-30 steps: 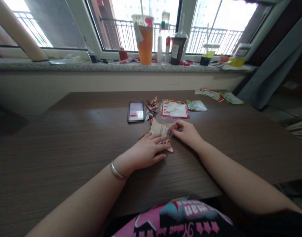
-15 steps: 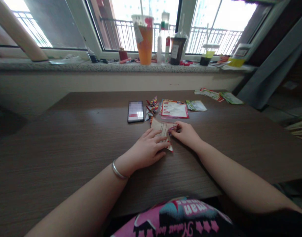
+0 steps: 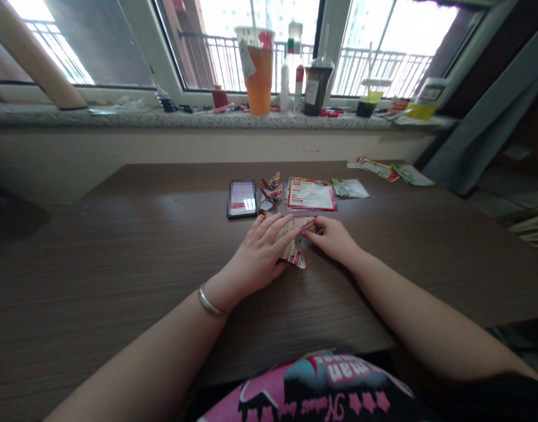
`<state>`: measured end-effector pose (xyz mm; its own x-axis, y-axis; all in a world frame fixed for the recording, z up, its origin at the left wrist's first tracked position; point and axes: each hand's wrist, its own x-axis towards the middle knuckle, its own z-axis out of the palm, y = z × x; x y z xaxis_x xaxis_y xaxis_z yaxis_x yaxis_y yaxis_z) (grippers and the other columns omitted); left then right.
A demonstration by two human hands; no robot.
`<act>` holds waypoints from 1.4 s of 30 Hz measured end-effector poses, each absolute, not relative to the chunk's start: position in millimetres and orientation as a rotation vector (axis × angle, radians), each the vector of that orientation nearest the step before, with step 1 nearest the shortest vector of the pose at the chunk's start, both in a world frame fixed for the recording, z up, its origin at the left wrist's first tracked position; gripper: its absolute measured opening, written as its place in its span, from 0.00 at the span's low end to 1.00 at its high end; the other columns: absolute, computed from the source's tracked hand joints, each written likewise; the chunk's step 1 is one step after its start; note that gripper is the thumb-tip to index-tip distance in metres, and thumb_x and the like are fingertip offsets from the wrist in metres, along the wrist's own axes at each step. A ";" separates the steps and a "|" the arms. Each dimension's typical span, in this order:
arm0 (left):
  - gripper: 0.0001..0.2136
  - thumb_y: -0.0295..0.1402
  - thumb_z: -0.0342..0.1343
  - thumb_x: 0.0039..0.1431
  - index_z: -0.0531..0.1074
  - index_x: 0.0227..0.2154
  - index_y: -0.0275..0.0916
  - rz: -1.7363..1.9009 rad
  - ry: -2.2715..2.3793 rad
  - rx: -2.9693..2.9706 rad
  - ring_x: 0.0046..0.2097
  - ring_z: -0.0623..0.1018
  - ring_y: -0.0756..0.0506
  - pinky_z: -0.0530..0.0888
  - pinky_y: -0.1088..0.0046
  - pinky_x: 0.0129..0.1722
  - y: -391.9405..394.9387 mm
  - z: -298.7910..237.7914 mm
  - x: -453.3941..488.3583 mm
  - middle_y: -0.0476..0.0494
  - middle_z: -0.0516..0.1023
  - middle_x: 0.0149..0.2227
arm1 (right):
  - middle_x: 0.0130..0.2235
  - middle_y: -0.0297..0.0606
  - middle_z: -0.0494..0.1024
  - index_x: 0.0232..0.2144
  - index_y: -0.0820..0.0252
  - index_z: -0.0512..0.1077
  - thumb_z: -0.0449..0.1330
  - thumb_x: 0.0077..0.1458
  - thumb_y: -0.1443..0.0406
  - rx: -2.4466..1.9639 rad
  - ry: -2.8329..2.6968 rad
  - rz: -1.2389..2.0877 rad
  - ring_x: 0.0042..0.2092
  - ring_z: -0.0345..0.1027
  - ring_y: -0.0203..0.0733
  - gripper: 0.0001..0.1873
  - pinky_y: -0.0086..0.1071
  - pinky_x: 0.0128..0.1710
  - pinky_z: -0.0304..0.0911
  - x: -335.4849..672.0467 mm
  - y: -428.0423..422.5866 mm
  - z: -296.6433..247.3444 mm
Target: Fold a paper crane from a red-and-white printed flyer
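Note:
A folded printed paper [image 3: 294,251], cream with red edges, lies on the brown table between my hands. My left hand [image 3: 264,246] rests over its left part with the fingers stretched out and covers much of it. On the other side my right hand [image 3: 333,237] pinches the paper's upper right corner between thumb and fingers. Just beyond the paper stand small folded paper pieces [image 3: 271,190] in dark and orange print. To their left lies a phone [image 3: 242,199] with a lit, blurred screen.
A stack of printed sheets [image 3: 312,194] lies past my right hand, beside green-and-white papers [image 3: 350,188]. More leaflets [image 3: 412,174] are at the table's far right. On the windowsill stand an orange drink cup [image 3: 259,79], a dark drink cup [image 3: 317,88] and bottles.
My left hand has shifted up slightly, its fingers now lying further over the paper's upper left part. The right hand keeps its pinch in nearly the same place.

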<state>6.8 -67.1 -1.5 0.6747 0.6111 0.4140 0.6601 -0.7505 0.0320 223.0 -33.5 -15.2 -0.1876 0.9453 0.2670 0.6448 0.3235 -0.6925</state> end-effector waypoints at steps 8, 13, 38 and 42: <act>0.39 0.41 0.59 0.53 0.50 0.64 0.36 -0.690 -1.115 -2.737 0.67 0.53 0.35 0.47 0.49 0.66 -67.6 -0.8 6.9 0.33 0.53 0.66 | 0.29 0.34 0.78 0.31 0.60 0.75 0.60 0.53 0.66 -1.303 -2.071 0.490 0.29 0.67 0.36 0.04 0.29 0.30 0.60 222.6 -35.6 -12.9; 0.40 0.41 0.59 0.52 0.48 0.65 0.34 -0.706 -1.156 -2.738 0.66 0.55 0.36 0.44 0.50 0.66 -68.6 1.1 6.8 0.34 0.57 0.65 | 0.30 0.36 0.77 0.29 0.60 0.75 0.60 0.51 0.69 -1.229 -2.164 0.424 0.31 0.67 0.36 0.03 0.29 0.33 0.61 221.0 -37.7 -7.9; 0.23 0.31 0.54 0.57 0.63 0.56 0.38 -1.028 -1.228 -2.784 0.48 0.75 0.42 0.71 0.61 0.51 -63.8 7.3 6.2 0.38 0.75 0.49 | 0.38 0.38 0.77 0.37 0.59 0.73 0.57 0.55 0.65 -1.010 -1.883 0.806 0.37 0.71 0.38 0.08 0.31 0.36 0.67 219.3 -42.1 -12.1; 0.23 0.31 0.54 0.58 0.62 0.57 0.38 -1.165 -1.292 -2.784 0.48 0.75 0.43 0.73 0.64 0.48 -65.9 9.6 6.9 0.39 0.75 0.50 | 0.40 0.39 0.76 0.38 0.59 0.73 0.56 0.55 0.65 -0.988 -1.906 0.778 0.39 0.70 0.38 0.09 0.29 0.35 0.67 218.8 -44.3 -9.0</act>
